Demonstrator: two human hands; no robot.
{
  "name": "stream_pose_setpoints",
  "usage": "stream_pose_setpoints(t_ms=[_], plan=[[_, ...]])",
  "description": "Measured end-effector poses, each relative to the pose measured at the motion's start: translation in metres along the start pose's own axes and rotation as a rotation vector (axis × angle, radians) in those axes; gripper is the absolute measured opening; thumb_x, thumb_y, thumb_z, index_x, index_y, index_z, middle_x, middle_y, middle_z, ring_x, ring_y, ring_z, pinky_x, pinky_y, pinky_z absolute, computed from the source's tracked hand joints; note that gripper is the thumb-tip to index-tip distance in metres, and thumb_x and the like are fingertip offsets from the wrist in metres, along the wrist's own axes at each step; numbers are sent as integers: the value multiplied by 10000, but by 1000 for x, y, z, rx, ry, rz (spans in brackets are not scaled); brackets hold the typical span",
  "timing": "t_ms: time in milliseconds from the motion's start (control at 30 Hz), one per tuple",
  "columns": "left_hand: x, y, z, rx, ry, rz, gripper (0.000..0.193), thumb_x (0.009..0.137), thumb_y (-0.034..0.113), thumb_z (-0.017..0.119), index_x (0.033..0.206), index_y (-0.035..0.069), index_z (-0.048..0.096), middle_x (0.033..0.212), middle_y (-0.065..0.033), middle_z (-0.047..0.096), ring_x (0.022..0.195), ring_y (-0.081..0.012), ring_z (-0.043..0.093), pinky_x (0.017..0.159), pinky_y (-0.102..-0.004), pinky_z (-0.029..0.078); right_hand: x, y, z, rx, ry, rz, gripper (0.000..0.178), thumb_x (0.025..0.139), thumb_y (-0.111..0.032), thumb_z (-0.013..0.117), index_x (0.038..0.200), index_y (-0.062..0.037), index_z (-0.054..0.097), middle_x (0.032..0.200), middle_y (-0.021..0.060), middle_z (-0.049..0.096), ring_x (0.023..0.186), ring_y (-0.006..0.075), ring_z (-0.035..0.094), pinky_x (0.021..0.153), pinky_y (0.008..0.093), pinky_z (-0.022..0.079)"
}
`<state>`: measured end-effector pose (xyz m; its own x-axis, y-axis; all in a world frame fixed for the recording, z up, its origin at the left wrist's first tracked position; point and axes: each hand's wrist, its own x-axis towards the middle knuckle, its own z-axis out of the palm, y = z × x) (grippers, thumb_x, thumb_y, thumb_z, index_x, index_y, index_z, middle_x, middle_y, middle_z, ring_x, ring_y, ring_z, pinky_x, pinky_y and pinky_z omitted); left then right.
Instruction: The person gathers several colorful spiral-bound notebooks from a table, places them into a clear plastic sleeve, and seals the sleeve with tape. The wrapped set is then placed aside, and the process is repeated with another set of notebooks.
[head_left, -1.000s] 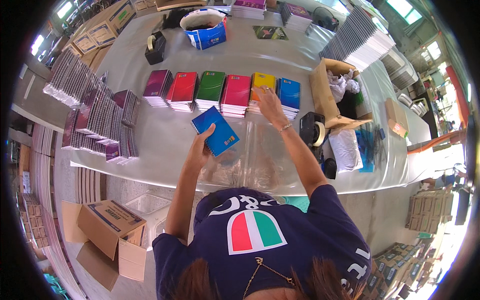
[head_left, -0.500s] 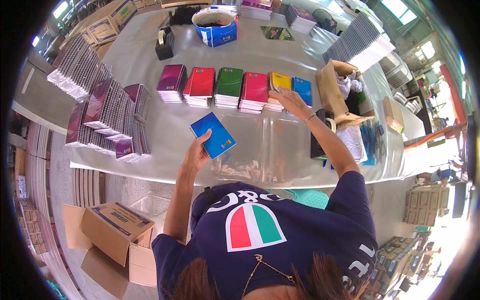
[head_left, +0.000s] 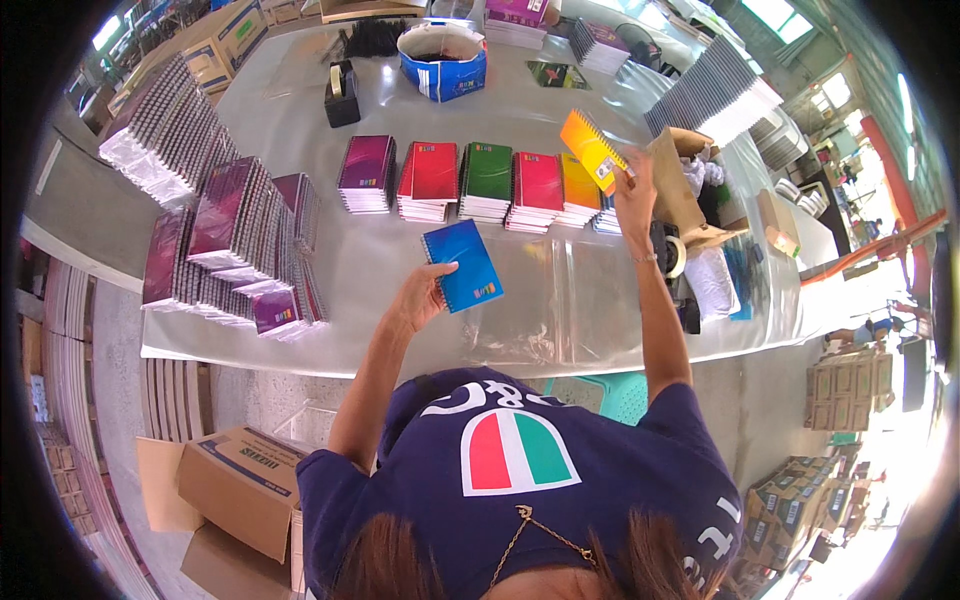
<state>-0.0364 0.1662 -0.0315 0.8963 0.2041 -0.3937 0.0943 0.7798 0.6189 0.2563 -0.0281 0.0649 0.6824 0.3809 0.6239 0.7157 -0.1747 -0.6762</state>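
Your sheet-covered table (head_left: 375,255) carries everything here, with an open carton (head_left: 676,185) at the right and piled maroon notebooks (head_left: 235,215) at the left, both probably set to the sides to frame your reach. Between them runs a row of notebook stacks (head_left: 487,165), seemingly parted by colour so each can be picked from separately. Your left hand (head_left: 416,297) pinches a blue notebook (head_left: 472,268) at its spiral edge, thumb on top, likely to keep the cover facing up. Your right hand (head_left: 636,195) pinches a tilted yellow notebook (head_left: 590,143) by its near end, above the row's right end.
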Motion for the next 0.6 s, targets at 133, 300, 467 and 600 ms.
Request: stream_pose_setpoints(t_ms=[133, 300, 467, 600], plan=[[-15, 27, 24, -245, -165, -171, 640, 893, 445, 616, 1310, -17, 467, 1225, -157, 597, 1083, -263, 621, 929, -390, 524, -10, -63, 5, 415, -7, -116, 205, 928, -29, 573, 1129, -5, 601, 1086, 59, 638, 1004, 171, 608, 883, 312, 496], [-29, 47, 38, -315, -398, -53, 652, 930, 502, 533, 1332, -7, 466, 1256, -159, 594, 1120, -275, 607, 961, -402, 500, -33, -100, 38, 742, -734, -271, 300, 809, 90, 559, 1072, -28, 643, 1083, 110, 660, 1137, 225, 571, 1035, 386, 409], [-8, 27, 12, -217, -312, -208, 463, 969, 349, 515, 1304, 30, 505, 1225, -129, 623, 1075, -236, 635, 935, -408, 502, -39, -33, 67, 287, -630, 5, 291, 829, 18, 551, 1078, -83, 661, 1099, 116, 650, 1133, 292, 556, 1050, 428, 376], [11, -20, 39, -184, -277, -229, 423, 934, 342, 591, 1241, 53, 549, 1137, -84, 661, 1004, -208, 657, 884, -365, 527, -61, -19, 116, -38, -305, -76, 267, 839, 3, 549, 1071, -67, 662, 1152, 145, 579, 1150, 315, 512, 1020, 390, 382]])
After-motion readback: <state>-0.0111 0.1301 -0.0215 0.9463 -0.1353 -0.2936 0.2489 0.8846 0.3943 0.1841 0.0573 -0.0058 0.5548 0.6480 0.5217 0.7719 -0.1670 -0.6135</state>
